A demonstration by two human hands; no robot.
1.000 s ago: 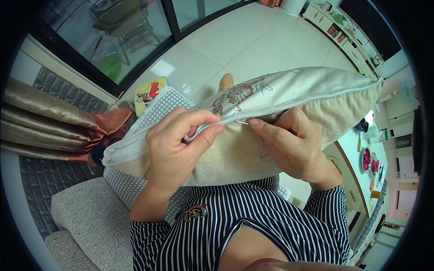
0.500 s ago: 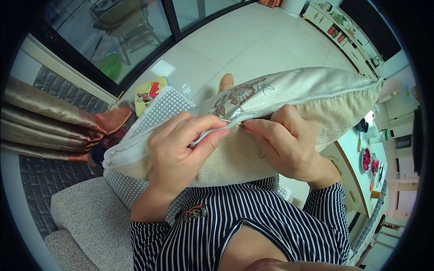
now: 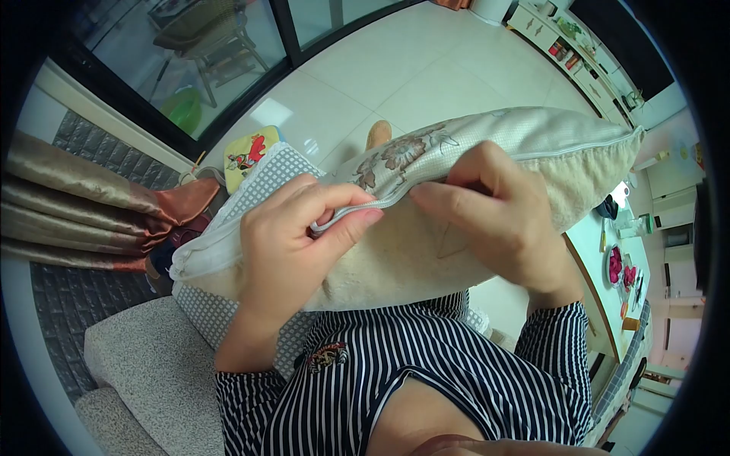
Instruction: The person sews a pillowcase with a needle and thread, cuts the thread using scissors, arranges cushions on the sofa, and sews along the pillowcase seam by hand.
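Observation:
A cream cushion [image 3: 388, 266] with a printed flower on its pale upper side lies across my lap. A white zipper edge [image 3: 394, 199] runs along its length. My left hand [image 3: 293, 247] pinches this edge between thumb and index finger, left of the cushion's middle. Close by on the right, my right hand [image 3: 502, 216] is closed, its fingertips beside the seam below the flower. Whatever its fingers hold is too small or hidden to make out; no needle shows now.
A sofa with a dotted cover [image 3: 258, 190] and grey cushion [image 3: 156, 365] is on the left, near a curtain [image 3: 84, 201]. A yellow stool [image 3: 247, 156] stands beyond. At right, a white table [image 3: 608, 304] holds a dish and small items.
My right hand has lifted up and slightly to the right from the seam. The thin needle seen between the hands earlier is no longer visible. My left hand keeps pinching the edge.

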